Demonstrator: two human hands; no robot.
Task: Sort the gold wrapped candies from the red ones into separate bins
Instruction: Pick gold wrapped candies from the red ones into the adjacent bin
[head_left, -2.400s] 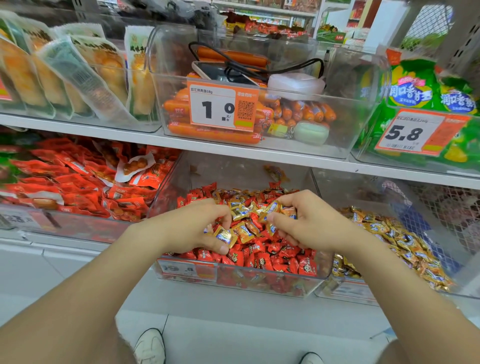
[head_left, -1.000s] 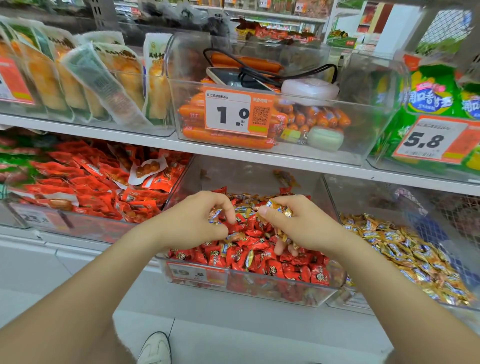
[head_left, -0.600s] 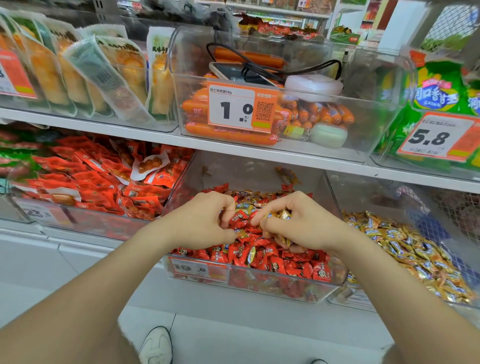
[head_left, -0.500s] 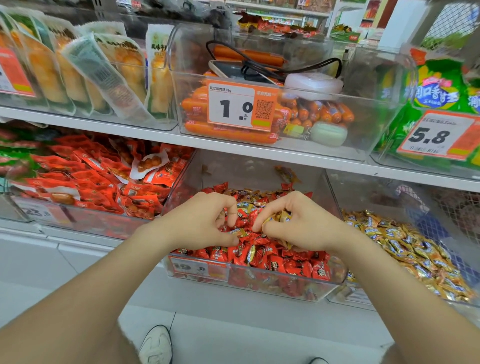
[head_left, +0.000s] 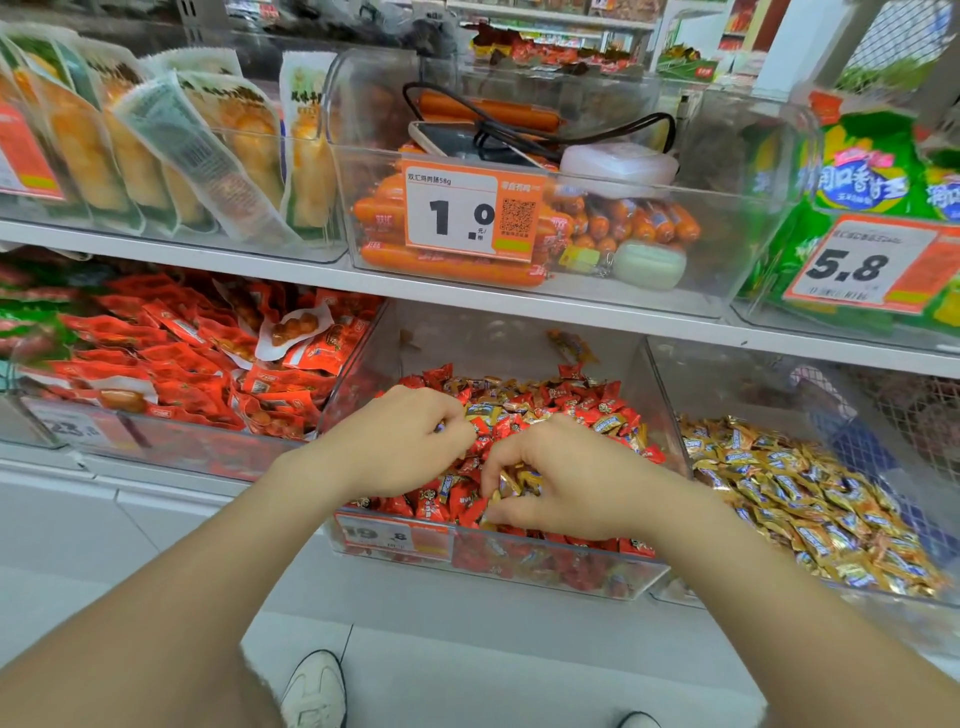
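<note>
So compared to a couple of seconds back, both hands have dropped to the front of the middle bin (head_left: 493, 338). The gold candies (head_left: 511, 483) that sat on top there are mostly gone, bunched inside the curled fingers of the right hand (head_left: 566, 483). The left hand (head_left: 400, 447) is curled too, pinching what looks like one more gold one. I'd say that handful is about due for the gold bin (head_left: 727, 374) just to the right. The front is nearly all red candies (head_left: 431, 506) now, with gold left further back. It's all crinkly, shiny foil twists, probably slippery, in clear hard plastic bins.
</note>
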